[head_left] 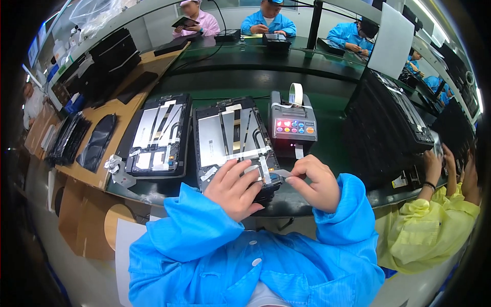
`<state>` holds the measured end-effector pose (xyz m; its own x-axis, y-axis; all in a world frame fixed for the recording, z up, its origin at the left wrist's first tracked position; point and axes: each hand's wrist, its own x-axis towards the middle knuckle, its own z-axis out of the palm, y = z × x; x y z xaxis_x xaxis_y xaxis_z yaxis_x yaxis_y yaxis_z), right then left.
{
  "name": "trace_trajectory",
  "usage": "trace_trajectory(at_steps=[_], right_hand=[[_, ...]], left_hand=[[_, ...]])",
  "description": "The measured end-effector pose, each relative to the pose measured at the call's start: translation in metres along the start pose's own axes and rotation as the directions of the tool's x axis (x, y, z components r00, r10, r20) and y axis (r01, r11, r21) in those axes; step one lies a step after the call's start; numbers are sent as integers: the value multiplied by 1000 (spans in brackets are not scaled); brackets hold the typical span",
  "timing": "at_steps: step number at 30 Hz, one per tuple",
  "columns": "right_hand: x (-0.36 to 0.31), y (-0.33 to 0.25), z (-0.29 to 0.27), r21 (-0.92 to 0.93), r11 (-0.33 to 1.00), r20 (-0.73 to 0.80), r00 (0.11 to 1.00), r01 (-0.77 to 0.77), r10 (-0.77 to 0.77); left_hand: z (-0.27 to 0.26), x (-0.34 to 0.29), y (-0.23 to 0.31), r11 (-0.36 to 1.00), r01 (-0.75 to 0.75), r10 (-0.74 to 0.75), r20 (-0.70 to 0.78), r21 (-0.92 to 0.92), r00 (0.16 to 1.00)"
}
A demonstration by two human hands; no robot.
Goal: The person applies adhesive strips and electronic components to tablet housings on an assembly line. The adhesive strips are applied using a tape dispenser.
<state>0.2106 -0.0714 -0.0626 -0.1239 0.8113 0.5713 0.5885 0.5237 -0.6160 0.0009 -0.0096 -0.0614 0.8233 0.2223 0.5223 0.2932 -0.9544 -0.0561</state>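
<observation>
In front of me lies an opened tablet-like device (207, 140) with a silver panel, flat dark cables and white tape strips across it. It seems to rest on others like it. My left hand (234, 189) lies over its near edge, fingers stretched out, with a pale strip near the fingertips. At the near right corner, my right hand (318, 184) pinches the end of a short whitish tape strip (282, 173) between thumb and forefinger. Just beyond stands a grey tape dispenser (293, 123) with lit coloured buttons, a tape roll on top and a tape end sticking out.
Left of it sits a similar device stack (153, 133), beside a crumpled white wad (120, 171). Black pouches (97, 142) lie on cardboard further left. A tall black stack (388, 112) stands at right, near a co-worker's yellow sleeves (429, 230). Other people work across the green table (230, 77).
</observation>
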Motion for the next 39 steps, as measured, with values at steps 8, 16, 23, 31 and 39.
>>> trace_trajectory(at_steps=[8, 16, 23, 31, 39], right_hand=[[18, -5, 3, -120, 992, 366, 930, 33, 14], [22, -1, 7, -152, 984, 341, 939, 92, -35], [22, 3, 7, -108, 990, 311, 949, 92, -54], [25, 2, 9, -161, 977, 301, 950, 138, -85], [24, 0, 11, -300, 921, 310, 939, 248, -152]], left_hand=[[3, -3, -10, 912, 156, -199, -77, -378, 977], [7, -3, -7, 919, 185, -236, -110, -347, 966], [7, -2, -8, 915, 158, -214, -115, -371, 970], [9, -3, -8, 920, 146, -202, -123, -363, 972], [11, -4, -9, 922, 135, -200, -147, -364, 969]])
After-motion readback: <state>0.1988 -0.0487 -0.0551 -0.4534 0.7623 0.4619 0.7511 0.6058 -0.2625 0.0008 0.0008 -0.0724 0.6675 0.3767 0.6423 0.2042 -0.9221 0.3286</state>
